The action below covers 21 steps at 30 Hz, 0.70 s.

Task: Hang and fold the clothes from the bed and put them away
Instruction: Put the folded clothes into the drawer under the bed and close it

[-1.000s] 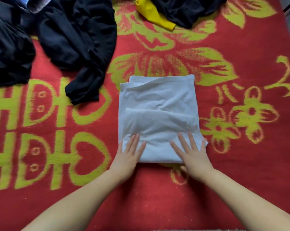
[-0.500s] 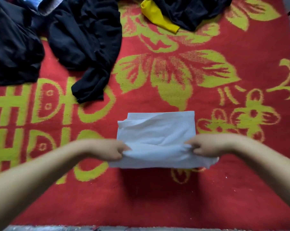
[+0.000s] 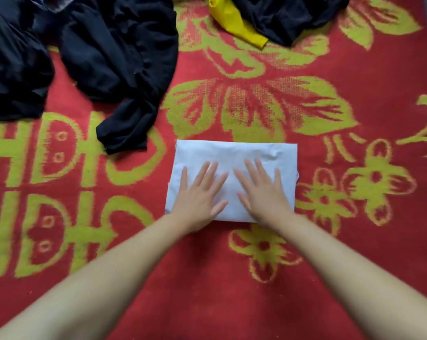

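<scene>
**Soft parcel, ready to lift**

Both palms flat, fingers spread: left hand and right hand press the folded white cotton garment on the red-and-green patterned bedspread. Light, limp stuff; I'd slide fingers under both short ends, or it unfolds.

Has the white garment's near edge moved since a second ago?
Yes. The white garment was folded in half: its near edge was lifted and carried away from the person. The left hand and right hand press it flat on the red blanket.
</scene>
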Motion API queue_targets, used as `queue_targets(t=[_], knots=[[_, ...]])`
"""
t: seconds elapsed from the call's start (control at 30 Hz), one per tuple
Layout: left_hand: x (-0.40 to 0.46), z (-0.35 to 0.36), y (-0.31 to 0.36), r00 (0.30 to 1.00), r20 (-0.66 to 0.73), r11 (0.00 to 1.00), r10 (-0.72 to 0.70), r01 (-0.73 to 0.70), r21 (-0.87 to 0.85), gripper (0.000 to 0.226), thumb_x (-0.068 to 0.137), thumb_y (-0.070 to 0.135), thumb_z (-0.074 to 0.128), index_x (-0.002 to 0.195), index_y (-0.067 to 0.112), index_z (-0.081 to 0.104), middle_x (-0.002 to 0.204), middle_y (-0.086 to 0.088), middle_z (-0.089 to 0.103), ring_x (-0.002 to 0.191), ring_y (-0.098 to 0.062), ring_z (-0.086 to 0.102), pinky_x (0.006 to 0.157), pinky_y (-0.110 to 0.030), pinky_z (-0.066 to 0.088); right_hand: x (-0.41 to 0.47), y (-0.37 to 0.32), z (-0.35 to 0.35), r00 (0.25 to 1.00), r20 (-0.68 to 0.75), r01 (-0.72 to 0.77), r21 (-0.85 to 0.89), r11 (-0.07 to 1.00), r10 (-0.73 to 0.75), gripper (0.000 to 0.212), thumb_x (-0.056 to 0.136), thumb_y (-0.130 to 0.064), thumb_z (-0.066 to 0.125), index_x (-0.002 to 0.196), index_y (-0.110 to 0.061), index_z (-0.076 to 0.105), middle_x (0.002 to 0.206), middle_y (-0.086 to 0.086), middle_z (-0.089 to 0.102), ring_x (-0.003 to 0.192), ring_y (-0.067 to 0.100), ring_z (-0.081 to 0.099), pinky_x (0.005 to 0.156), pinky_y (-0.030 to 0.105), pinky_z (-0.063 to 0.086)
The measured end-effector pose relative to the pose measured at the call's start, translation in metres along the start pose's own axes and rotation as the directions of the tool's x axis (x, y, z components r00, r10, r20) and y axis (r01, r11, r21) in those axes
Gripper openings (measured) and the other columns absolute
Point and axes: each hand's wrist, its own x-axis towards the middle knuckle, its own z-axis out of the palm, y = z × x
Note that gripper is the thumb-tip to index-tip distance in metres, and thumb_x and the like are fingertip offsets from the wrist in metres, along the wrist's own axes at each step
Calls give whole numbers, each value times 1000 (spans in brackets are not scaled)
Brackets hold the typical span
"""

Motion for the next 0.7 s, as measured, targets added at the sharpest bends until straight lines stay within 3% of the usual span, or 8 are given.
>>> queue_targets(t=[0.17, 0.27, 0.37, 0.43, 0.5, 0.57, 0.63, 0.7], knots=[[-31, 43, -43, 947, 27, 944, -321, 323, -71, 69, 88, 60, 6, 145, 28, -15, 153, 3, -22, 141, -14, -21, 115, -51, -6, -30, 39, 52, 987, 20, -156, -48, 987, 157, 61, 100, -47, 26, 153, -30, 0, 156, -3, -20, 146, 20, -16, 111, 64, 0], [-43, 41, -63, 939, 43, 938, -341, 343, -40, 74, 83, 65, -5, 143, 26, -20, 151, 4, -27, 139, -11, -25, 115, -47, -11, -37, 57, 47, 974, 23, -221, -112, 969, 225, 60, 101, -42, 21, 154, -23, 0, 154, -3, -23, 145, 18, -19, 111, 65, 0], [-49, 22, -65, 970, -59, 972, -237, 235, -26, 76, 89, 58, 13, 150, 13, 4, 157, -7, -3, 146, -21, 0, 115, -55, 1, -44, 47, 31, 984, -17, -178, -115, 977, 178, 56, 98, -35, 32, 150, -13, 30, 159, 13, 15, 147, 30, 15, 106, 71, 14], [-51, 14, -52, 990, -140, 999, -19, 25, 36, 75, 88, 51, 34, 148, 7, 25, 155, -16, 19, 143, -28, 23, 111, -62, 19, -53, 33, 29, 999, -48, -26, -117, 993, 20, 59, 86, -35, 44, 140, -11, 50, 149, 18, 39, 138, 36, 35, 97, 74, 30], [-49, 17, -31, 973, -118, 977, 200, -189, 98, 80, 76, 42, 58, 145, 10, 35, 151, -20, 30, 139, -33, 31, 103, -68, 29, -60, 16, 37, 996, 1, 89, -128, 988, -89, 73, 68, -34, 68, 137, -16, 53, 147, 17, 43, 136, 38, 39, 93, 76, 33], [-42, 23, -9, 976, -45, 973, 214, -209, 99, 91, 61, 22, 70, 146, 14, 38, 152, -19, 29, 139, -37, 29, 100, -71, 26, -57, 3, 45, 997, 58, 62, -100, 993, -56, 93, 59, -28, 79, 145, -24, 42, 154, 14, 30, 142, 38, 25, 97, 76, 24], [-30, 27, 5, 995, -15, 993, 94, -92, 69, 94, 72, 11, 61, 151, 21, 11, 157, -14, -1, 144, -37, -1, 105, -71, 9, -44, -2, 51, 998, 55, -30, -51, 998, 33, 100, 76, -26, 69, 152, -35, 4, 161, 6, -4, 145, 34, -12, 104, 74, 7], [-18, 25, 6, 999, 39, 998, 14, -17, 64, 84, 87, 7, 40, 148, 28, -13, 151, -6, -28, 140, -34, -25, 106, -67, -6, -28, -4, 48, 992, 73, -99, -62, 993, 103, 95, 89, -19, 53, 145, -40, -22, 158, 0, -23, 142, 33, -27, 107, 70, 2]])
